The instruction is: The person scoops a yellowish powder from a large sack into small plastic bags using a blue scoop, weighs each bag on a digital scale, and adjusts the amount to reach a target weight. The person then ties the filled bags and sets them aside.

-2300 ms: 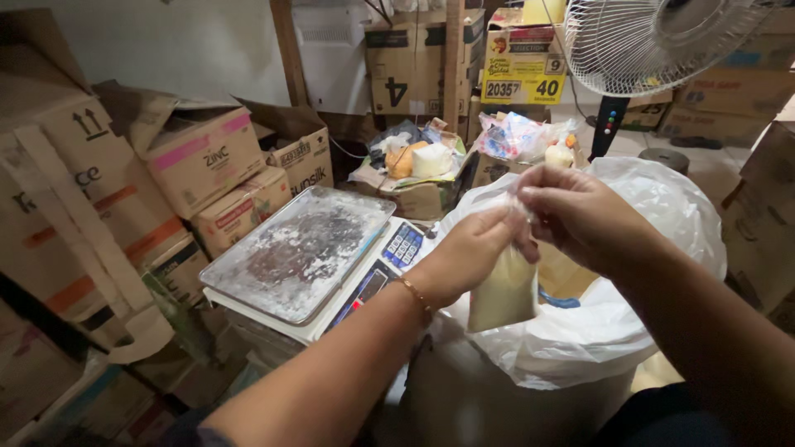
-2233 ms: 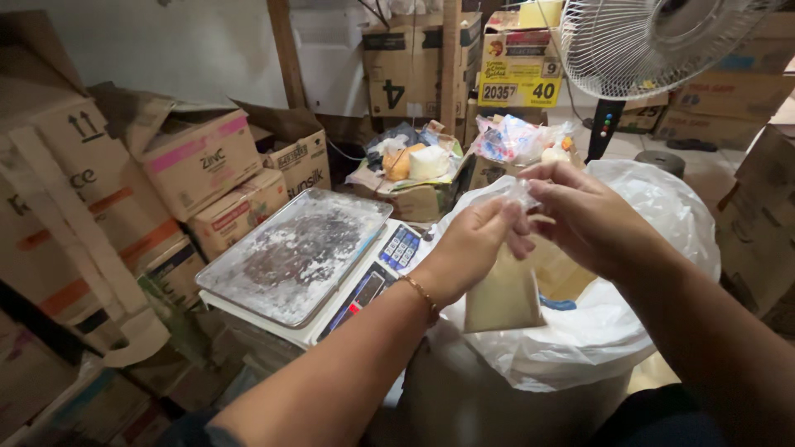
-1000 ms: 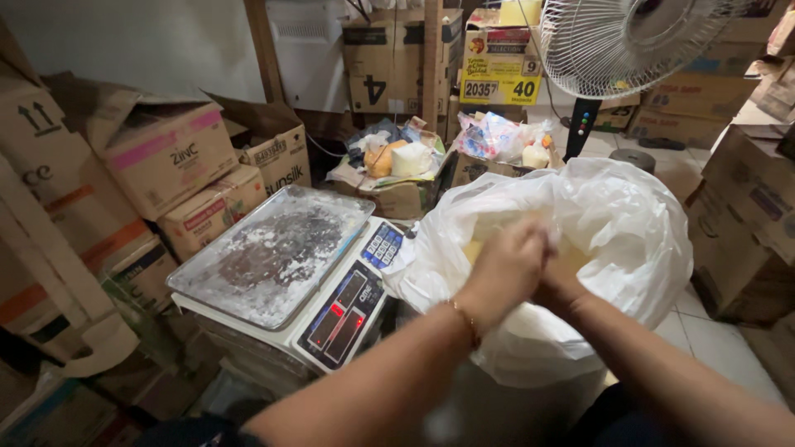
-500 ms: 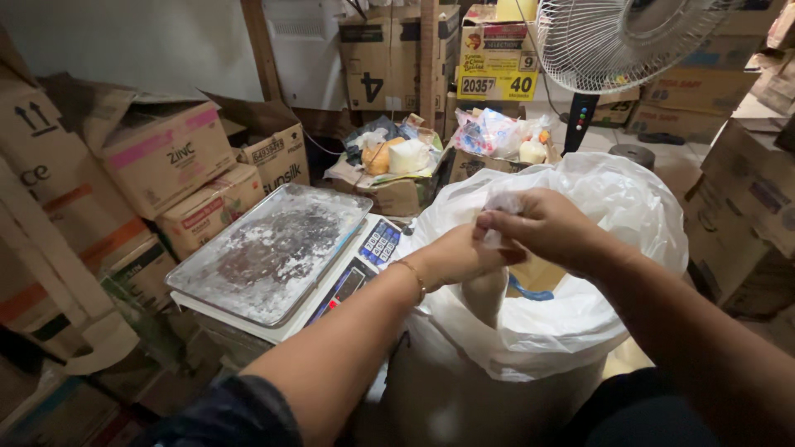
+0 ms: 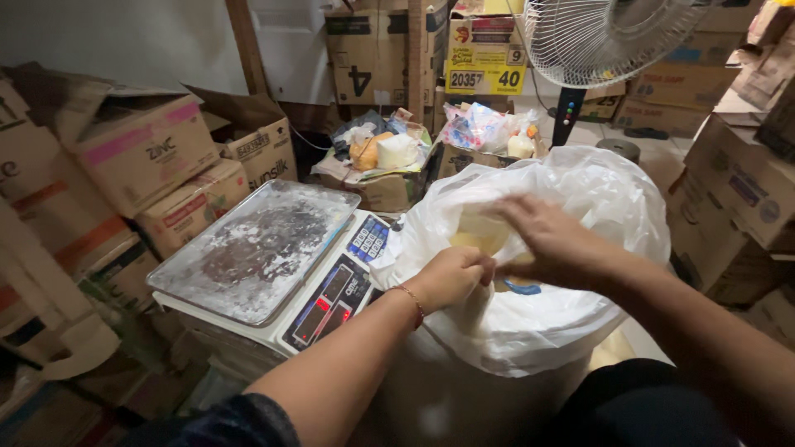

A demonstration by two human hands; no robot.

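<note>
Over the mouth of the big white plastic sack (image 5: 571,248), just right of the scale: a small clear bag (image 5: 479,248) of pale yellow stuff, blurred, pinched between both hands. Left hand (image 5: 451,277) curled tight around the small bag's lower part, a red thread bracelet (image 5: 411,303) at the wrist. Right hand (image 5: 551,240) laid over the top of the bag, fingers (image 5: 509,211) stretched flat and blurred; whether clamped on the bag or only pressing it, cannot tell. Sack draped over a wide drum (image 5: 464,397), its rim hidden. Left of the sack, touching its folds: a digital scale (image 5: 331,294) with a dusty metal tray (image 5: 257,248). Beyond the scale, stacked cardboard boxes (image 5: 141,149). Behind the sack, a white standing fan (image 5: 613,37) and a carton heaped with small packets (image 5: 480,128).
</note>
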